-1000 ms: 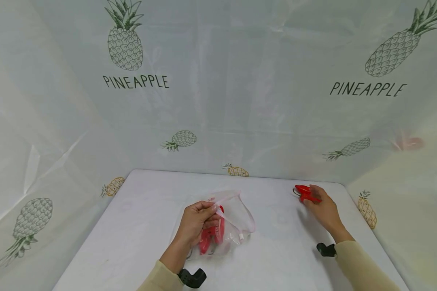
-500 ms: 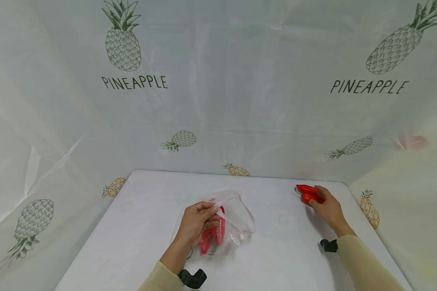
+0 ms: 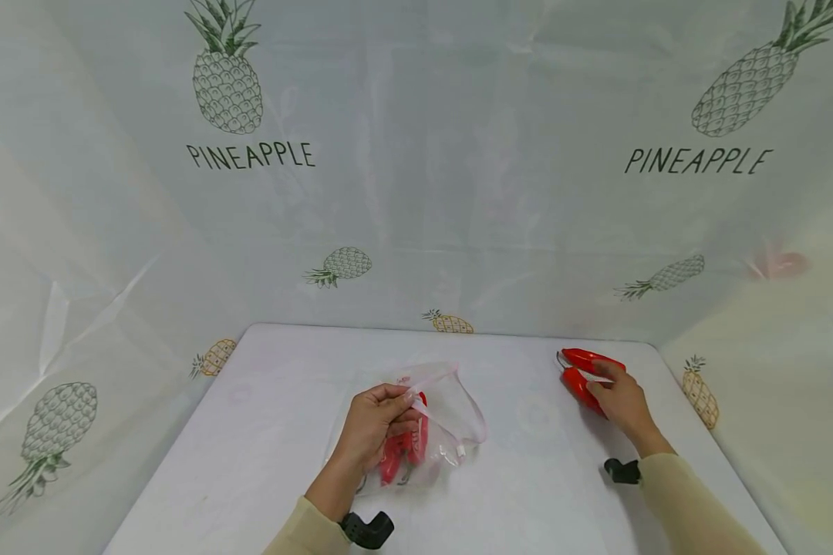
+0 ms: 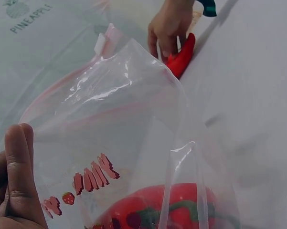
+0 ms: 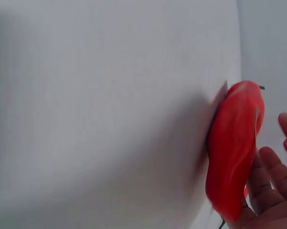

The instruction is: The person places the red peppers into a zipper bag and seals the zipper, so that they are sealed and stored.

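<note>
My left hand [image 3: 375, 424] pinches the upper edge of a clear zip bag [image 3: 461, 412] with pink trim. Red chili peppers [image 3: 391, 461] show through its plastic; the left wrist view gives a red pepper [image 4: 181, 193] with a green stem inside. At the back right, my right hand [image 3: 625, 402] is over two more red chili peppers, its fingers spread. The far pepper [image 3: 585, 358] lies by the fingers, the near pepper [image 3: 578, 384] by the thumb, and their stem ends point left. In the right wrist view, one pepper [image 5: 234, 148] lies against the fingers.
Both hands work over a white table [image 3: 250, 447]. Behind it hangs a pale curtain [image 3: 458, 193] printed with pineapples, which also runs down both sides. Black wrist cameras sit at the left cuff [image 3: 305, 532] and the right cuff [image 3: 666, 478].
The two peppers at my right hand, earlier squeezed together, now lie spread apart in a V as its fingers loosen. My left hand and the bag have stayed in place.
</note>
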### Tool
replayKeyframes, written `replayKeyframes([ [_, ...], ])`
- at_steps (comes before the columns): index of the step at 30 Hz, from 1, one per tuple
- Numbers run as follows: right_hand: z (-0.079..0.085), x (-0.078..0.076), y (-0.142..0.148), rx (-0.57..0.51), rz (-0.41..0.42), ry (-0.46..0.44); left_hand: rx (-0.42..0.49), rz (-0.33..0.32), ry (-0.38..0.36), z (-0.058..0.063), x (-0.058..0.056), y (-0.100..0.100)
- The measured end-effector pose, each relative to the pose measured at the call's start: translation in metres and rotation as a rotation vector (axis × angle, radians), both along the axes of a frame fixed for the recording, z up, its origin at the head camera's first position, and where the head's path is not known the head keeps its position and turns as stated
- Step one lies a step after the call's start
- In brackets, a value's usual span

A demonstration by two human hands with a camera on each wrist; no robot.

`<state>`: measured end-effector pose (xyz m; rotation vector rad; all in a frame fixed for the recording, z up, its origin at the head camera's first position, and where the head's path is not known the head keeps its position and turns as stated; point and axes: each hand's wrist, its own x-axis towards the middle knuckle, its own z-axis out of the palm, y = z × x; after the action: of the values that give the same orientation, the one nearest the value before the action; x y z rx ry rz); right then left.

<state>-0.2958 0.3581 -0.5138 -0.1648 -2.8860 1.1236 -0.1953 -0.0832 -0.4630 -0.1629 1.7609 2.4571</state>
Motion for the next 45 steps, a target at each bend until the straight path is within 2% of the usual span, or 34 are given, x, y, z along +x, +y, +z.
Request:
replayKeyframes([
  [2,-0.001,0.001,-0.003,-0.024,-0.004,-0.019,0.003,0.002,0.0,0.0,0.0,0.0],
  [9,-0.001,0.003,-0.012,-0.123,0.066,-0.099,0.002,-0.016,0.021,-0.001,0.0,0.0],
  [18,0.001,-0.001,-0.028,-0.095,0.085,-0.21,0.011,-0.03,0.006,-0.001,0.002,-0.002],
  [31,0.007,0.009,-0.05,-0.255,0.105,-0.162,-0.003,-0.016,0.007,0.0,0.003,-0.003],
  [45,0.006,0.016,-0.065,-0.307,0.098,-0.103,0.003,-0.009,0.012,0.001,0.004,-0.004],
])
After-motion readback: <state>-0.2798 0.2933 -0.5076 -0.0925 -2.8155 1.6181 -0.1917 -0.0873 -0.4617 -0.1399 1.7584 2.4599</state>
